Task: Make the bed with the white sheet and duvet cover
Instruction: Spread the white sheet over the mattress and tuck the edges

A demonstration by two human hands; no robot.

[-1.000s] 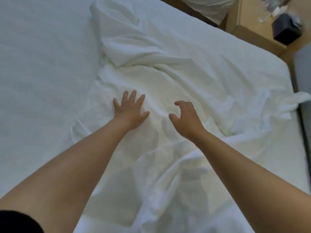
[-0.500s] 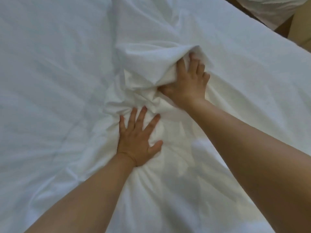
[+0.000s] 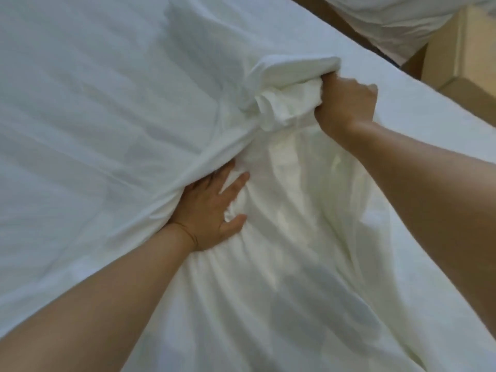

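Both bare forearms reach forward. The left hand (image 3: 212,210) lies palm down, thumb spread and forefinger straight, its other fingers hidden. Farther out, the right hand (image 3: 346,103) is curled into a tight grip, knuckles up.

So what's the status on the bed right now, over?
Right hand fisted on a bunched fold of white sheet. Left hand flat, fingers spread, partly under a fold. Nothing in the way.

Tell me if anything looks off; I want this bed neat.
The white cotton sheet is bunched in a thick wad in the right hand, with creases fanning toward the flat left hand. No stains or tears visible.
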